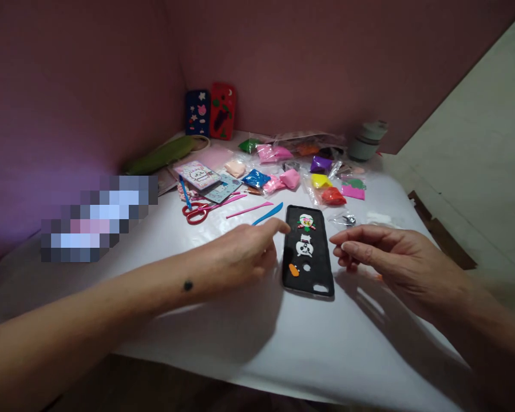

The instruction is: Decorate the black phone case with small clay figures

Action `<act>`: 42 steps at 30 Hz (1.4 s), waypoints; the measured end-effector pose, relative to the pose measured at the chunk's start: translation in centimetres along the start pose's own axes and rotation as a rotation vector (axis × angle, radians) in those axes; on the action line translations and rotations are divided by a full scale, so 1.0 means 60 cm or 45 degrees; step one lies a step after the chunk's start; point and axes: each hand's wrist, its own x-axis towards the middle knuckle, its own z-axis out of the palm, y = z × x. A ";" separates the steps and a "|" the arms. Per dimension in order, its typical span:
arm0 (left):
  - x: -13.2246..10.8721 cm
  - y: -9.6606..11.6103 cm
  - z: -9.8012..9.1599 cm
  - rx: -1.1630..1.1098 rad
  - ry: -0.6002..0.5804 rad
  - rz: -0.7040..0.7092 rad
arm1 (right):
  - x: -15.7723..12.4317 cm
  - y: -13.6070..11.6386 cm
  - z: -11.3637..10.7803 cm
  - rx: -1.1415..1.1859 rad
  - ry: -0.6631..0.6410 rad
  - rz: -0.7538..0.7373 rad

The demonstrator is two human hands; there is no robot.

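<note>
Back from the front edge of the table point(223, 352), the left hand point(254, 249), index finger extended, and half-curled right hand point(384, 252), both grips unclear, flank a black phone case point(319, 249), with coloured packets point(256, 179) toward the back edge.

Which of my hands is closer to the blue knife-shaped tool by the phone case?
Left. Left hand: just in front of the blue tool. Right hand: farther off, across the black phone case.

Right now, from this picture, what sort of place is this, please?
It looks like a small craft workspace, perhaps at home. The white table holds colourful packets, red-handled scissors and a black phone case with small decorations.
</note>
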 end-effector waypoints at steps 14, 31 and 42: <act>0.060 -0.025 0.003 -0.530 0.289 -0.052 | 0.011 0.000 0.042 0.270 0.024 -0.180; 0.057 -0.032 0.009 -0.217 0.278 -0.063 | 0.021 0.019 0.022 0.412 0.065 -0.282; 0.060 -0.034 0.010 -0.108 0.237 -0.059 | 0.019 0.015 0.027 0.408 0.112 -0.234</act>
